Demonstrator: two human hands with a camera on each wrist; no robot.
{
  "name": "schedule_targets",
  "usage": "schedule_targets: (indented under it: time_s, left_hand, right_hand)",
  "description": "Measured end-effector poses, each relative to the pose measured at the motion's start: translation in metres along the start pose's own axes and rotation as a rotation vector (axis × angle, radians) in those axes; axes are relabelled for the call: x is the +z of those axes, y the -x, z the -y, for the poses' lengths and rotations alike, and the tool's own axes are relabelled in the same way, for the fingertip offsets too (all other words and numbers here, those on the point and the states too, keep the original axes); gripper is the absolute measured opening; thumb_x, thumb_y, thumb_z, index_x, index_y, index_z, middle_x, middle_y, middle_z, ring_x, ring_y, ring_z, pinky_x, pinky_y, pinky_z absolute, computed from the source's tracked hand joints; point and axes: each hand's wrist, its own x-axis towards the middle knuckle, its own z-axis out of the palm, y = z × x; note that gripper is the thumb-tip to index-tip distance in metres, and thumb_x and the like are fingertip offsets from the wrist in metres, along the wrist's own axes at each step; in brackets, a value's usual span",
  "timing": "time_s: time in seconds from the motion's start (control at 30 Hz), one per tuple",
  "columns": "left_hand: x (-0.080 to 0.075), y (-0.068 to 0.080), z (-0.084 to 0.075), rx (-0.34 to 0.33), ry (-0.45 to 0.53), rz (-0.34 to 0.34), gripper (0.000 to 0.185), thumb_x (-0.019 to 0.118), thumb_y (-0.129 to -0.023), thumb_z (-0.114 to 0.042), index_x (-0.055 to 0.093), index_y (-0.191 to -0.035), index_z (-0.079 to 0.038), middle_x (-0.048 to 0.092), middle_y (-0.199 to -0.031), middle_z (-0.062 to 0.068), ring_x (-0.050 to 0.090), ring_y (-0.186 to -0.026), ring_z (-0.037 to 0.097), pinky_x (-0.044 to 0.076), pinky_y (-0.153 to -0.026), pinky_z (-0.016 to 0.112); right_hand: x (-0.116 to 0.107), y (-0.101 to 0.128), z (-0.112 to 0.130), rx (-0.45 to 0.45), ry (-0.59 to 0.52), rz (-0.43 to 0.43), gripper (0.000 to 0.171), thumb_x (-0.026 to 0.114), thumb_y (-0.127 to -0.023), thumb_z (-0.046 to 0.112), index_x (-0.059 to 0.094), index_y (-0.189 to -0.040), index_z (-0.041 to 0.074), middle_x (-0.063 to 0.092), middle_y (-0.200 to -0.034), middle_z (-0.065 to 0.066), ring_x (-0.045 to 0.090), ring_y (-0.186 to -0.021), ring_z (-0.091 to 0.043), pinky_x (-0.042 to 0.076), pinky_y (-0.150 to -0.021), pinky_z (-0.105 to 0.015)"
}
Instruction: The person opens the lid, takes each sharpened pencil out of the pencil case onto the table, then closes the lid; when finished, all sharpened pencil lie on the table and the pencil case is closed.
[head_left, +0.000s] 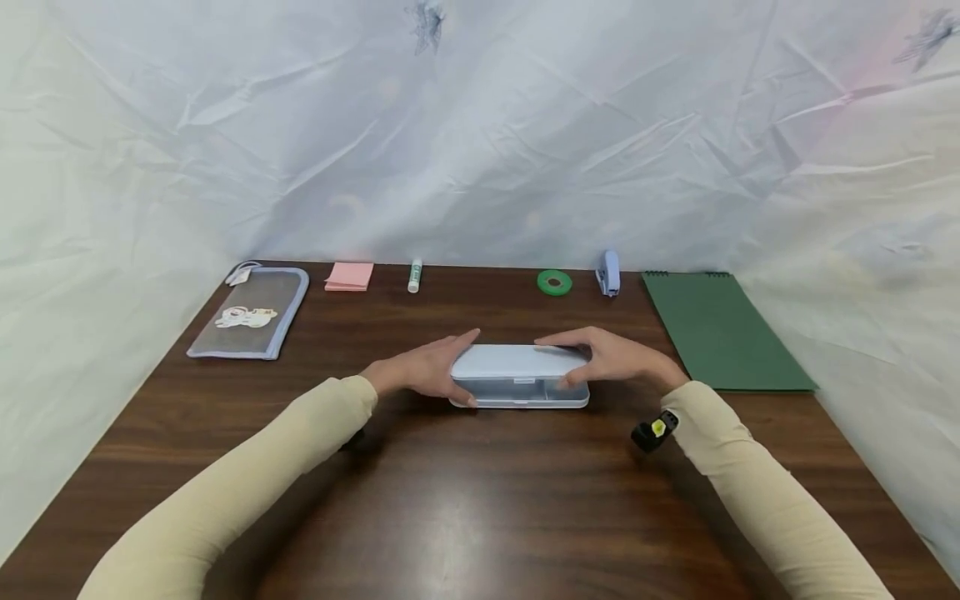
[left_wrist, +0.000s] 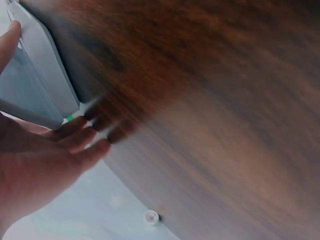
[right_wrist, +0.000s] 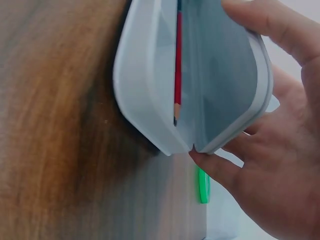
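A light blue plastic pencil case [head_left: 519, 375] lies in the middle of the dark wooden table [head_left: 465, 508]. My left hand [head_left: 423, 371] grips its left end, fingers behind and thumb at the front. At the right end my right hand [head_left: 611, 358] holds the lid, fingers over the top and thumb on the front edge. In the right wrist view the case [right_wrist: 150, 75] stands slightly ajar, a red pencil [right_wrist: 178, 65] shows inside, and my right hand [right_wrist: 280, 165] curls round the lid. The left wrist view shows my left hand [left_wrist: 45, 165] against the case [left_wrist: 35, 75].
Along the table's far edge lie a grey zip pouch [head_left: 251, 312], pink sticky notes [head_left: 349, 276], a glue stick [head_left: 415, 275], a green tape roll [head_left: 554, 282], a blue stapler [head_left: 608, 272] and a green spiral notebook [head_left: 720, 329]. White sheeting surrounds the table.
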Motion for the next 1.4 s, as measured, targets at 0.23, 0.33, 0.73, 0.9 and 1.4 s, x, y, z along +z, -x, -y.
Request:
schedule_targets:
  time_s: [0.23, 0.33, 0.73, 0.9, 1.4]
  left_hand:
    - [0.001, 0.008, 0.006, -0.113, 0.012, -0.006, 0.122, 0.077, -0.080, -0.057, 0.002, -0.160, -0.003, 0.017, -0.166, 0.018, 0.022, -0.153, 0.031, 0.025, -0.121, 0.048]
    - [0.001, 0.009, 0.004, -0.117, 0.003, -0.027, 0.119, 0.077, -0.079, -0.056, 0.008, -0.159, -0.001, 0.028, -0.162, 0.020, 0.032, -0.148, 0.032, 0.029, -0.119, 0.049]
    - [0.005, 0.010, 0.004, -0.098, -0.019, -0.065, 0.110, 0.077, -0.080, -0.056, 0.019, -0.156, 0.000, 0.037, -0.157, 0.019, 0.039, -0.143, 0.030, 0.032, -0.117, 0.048]
    - [0.005, 0.009, -0.001, -0.093, -0.029, -0.105, 0.098, 0.077, -0.081, -0.052, 0.032, -0.151, -0.002, 0.048, -0.147, 0.018, 0.047, -0.135, 0.031, 0.037, -0.114, 0.047]
    - [0.004, 0.006, -0.013, -0.137, -0.135, -0.021, 0.105, 0.074, -0.078, -0.064, 0.025, -0.160, -0.020, 0.041, -0.124, 0.012, 0.037, -0.111, 0.024, 0.038, -0.081, 0.032]
  right_hand:
    - [-0.011, -0.001, -0.005, 0.028, -0.123, -0.022, 0.064, 0.065, -0.095, 0.026, 0.040, -0.154, 0.013, 0.044, -0.155, -0.016, 0.051, -0.136, -0.034, 0.042, -0.106, -0.056]
    - [-0.017, -0.004, -0.005, 0.094, -0.157, -0.042, 0.067, 0.058, -0.100, 0.029, 0.027, -0.159, 0.021, 0.035, -0.159, -0.019, 0.052, -0.134, -0.038, 0.044, -0.104, -0.057]
    - [-0.030, -0.044, -0.019, 0.439, -0.334, -0.248, 0.070, 0.043, -0.102, 0.053, 0.013, -0.162, 0.031, 0.009, -0.169, -0.013, 0.024, -0.150, -0.043, 0.038, -0.107, -0.064]
    - [-0.030, -0.047, -0.024, 0.505, -0.315, -0.275, 0.065, 0.039, -0.105, 0.050, 0.019, -0.161, 0.026, 0.015, -0.167, -0.015, 0.026, -0.150, -0.042, 0.036, -0.110, -0.064]
    - [-0.026, -0.026, -0.015, 0.396, -0.157, -0.284, 0.082, 0.042, -0.101, 0.058, 0.006, -0.162, 0.016, 0.013, -0.166, -0.022, 0.022, -0.149, -0.046, 0.031, -0.113, -0.063]
